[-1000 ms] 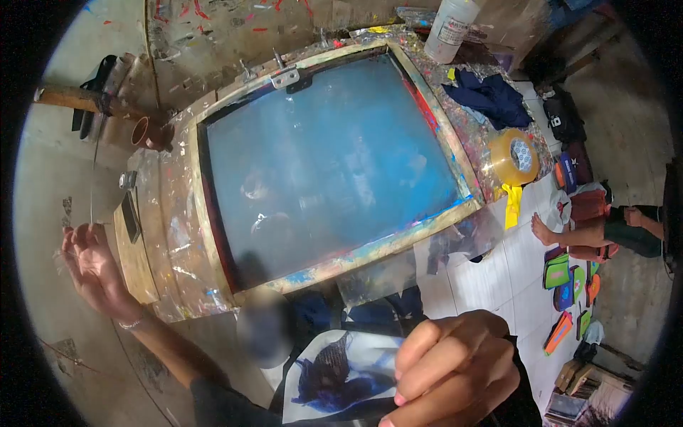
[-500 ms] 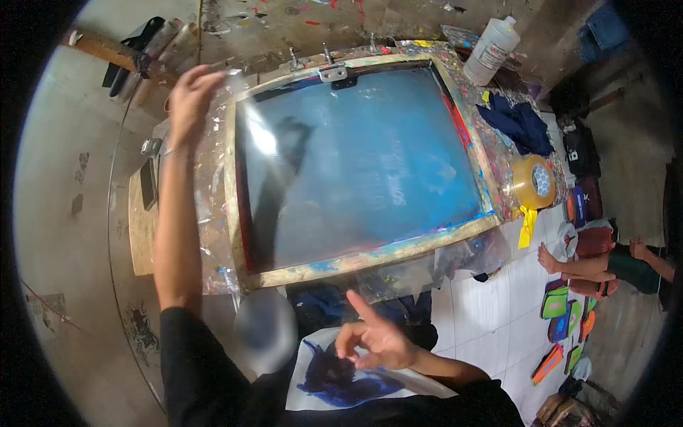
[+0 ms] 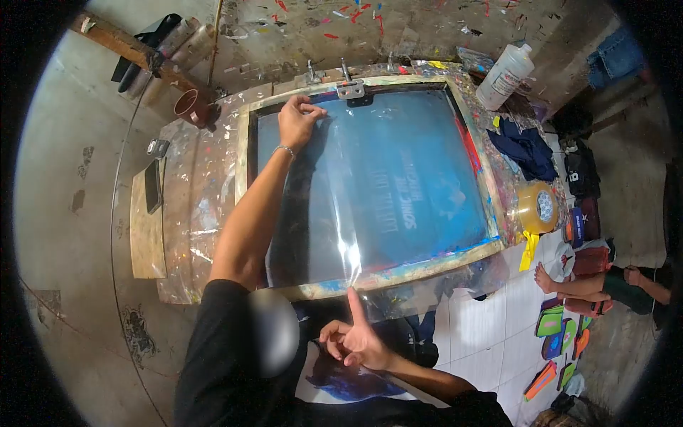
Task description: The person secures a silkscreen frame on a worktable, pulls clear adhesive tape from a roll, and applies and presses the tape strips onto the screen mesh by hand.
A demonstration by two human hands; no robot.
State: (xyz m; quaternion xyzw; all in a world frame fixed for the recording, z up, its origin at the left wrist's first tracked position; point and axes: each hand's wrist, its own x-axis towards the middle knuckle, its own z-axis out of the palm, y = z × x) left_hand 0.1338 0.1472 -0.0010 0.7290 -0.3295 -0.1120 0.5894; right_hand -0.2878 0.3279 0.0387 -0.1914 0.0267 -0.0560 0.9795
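A wooden-framed printing screen (image 3: 370,274) with blue mesh lies on the worktable, held at its far edge by a metal hinge clamp (image 3: 351,90). Faint white lettering shows in the mesh. My left hand (image 3: 297,121) is over the screen's far left part, thumb and fingers pinched on the end of a clear strip, apparently tape. The strip of clear tape (image 3: 348,245) runs down across the mesh, glinting near the front rail. At its near end is my right hand (image 3: 356,341), index finger stretched to it and the other fingers curled.
A clear tape roll (image 3: 537,208), a dark blue cloth (image 3: 523,149) and a white bottle (image 3: 505,77) stand along the right side. A brown mug (image 3: 192,107) is at the back left. Another person's leg (image 3: 573,281) and several colourful pouches (image 3: 551,320) are at right.
My left hand has moved right, from beyond the screen's left edge to over the mesh, swinging the clear strip rightward. My right hand has barely moved. The view has shifted slightly.
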